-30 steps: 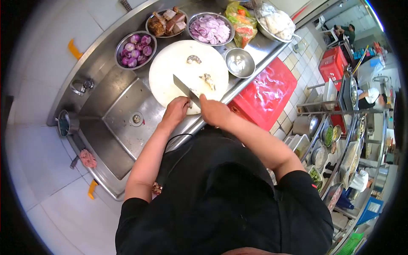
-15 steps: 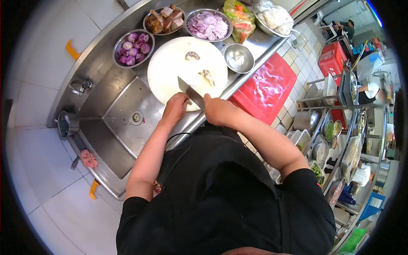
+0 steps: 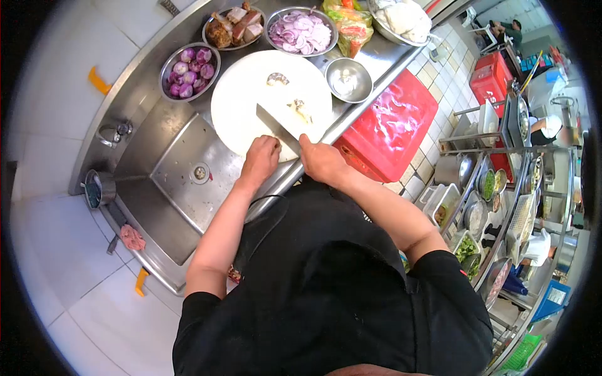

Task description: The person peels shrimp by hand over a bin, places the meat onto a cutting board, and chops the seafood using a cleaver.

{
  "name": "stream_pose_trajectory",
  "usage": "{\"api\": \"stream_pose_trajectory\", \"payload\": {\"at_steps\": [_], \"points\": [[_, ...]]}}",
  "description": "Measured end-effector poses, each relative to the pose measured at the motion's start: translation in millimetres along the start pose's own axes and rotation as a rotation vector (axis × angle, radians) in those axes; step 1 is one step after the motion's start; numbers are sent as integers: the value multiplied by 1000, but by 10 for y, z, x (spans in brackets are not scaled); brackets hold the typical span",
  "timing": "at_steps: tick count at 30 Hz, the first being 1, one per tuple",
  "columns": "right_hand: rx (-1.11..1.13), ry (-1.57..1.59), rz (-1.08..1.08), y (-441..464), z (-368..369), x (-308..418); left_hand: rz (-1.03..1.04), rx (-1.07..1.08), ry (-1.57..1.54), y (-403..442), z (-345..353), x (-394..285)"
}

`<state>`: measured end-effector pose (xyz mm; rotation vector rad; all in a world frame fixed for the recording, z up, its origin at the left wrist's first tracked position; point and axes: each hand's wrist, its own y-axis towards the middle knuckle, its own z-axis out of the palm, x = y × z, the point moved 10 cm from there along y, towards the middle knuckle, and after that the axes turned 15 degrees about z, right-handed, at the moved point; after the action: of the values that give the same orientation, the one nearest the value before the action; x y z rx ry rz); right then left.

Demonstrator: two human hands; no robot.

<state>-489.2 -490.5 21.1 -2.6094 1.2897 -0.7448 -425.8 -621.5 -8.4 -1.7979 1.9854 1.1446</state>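
Note:
My right hand (image 3: 321, 161) is closed round the handle of a broad knife (image 3: 280, 123), whose blade points up and left over the round white cutting board (image 3: 241, 81). Beside the blade, at the board's near edge, my left hand (image 3: 262, 158) has its fingers curled down; whatever they press on or hold is hidden. Farther up the board lie two small greyish pieces of food, one (image 3: 277, 79) near the top and another (image 3: 300, 111) just right of the blade.
Behind the board stand bowls of purple onions (image 3: 189, 73), meat (image 3: 235, 28) and sliced onion (image 3: 301, 32). An empty metal bowl (image 3: 348, 80) is at its right. The sink (image 3: 188, 156) lies left, a red lidded bin (image 3: 395, 128) right. Shelves and people are farther right.
The knife blade has tilted, showing more of its flat side than half a second ago. My left hand stays by the board's near edge. The whole view has shifted slightly.

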Motion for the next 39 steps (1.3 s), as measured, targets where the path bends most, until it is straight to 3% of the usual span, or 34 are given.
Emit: {"api": "stream_pose_trajectory", "payload": {"at_steps": [6,9,11,16,20,22,26,29,33,39], "points": [[-70,74,232,52,-574,-348,-142,-150,8,475,163,233],[-127,165,217,84,-702,-557,-270,-362,-121,587,-96,451],[-142,216,195,81,-772,-621,-372,-371,-132,640,-273,663],[-194,149,95,45,-725,-613,-367,-351,0,1272,-483,1152],[-155,87,7,7,-636,-610,-270,-177,17,1742,-285,1387],[-10,136,-34,-16,-590,-573,-80,216,68,1908,34,1221],[232,94,90,-24,-491,-612,-151,224,197,1792,-135,1303],[149,121,94,165,-418,-718,-306,103,337,1392,-512,1437],[34,149,119,314,-584,-643,-451,45,250,687,-548,1354],[159,54,95,194,-508,-344,-500,-4,77,243,-124,624]]}}
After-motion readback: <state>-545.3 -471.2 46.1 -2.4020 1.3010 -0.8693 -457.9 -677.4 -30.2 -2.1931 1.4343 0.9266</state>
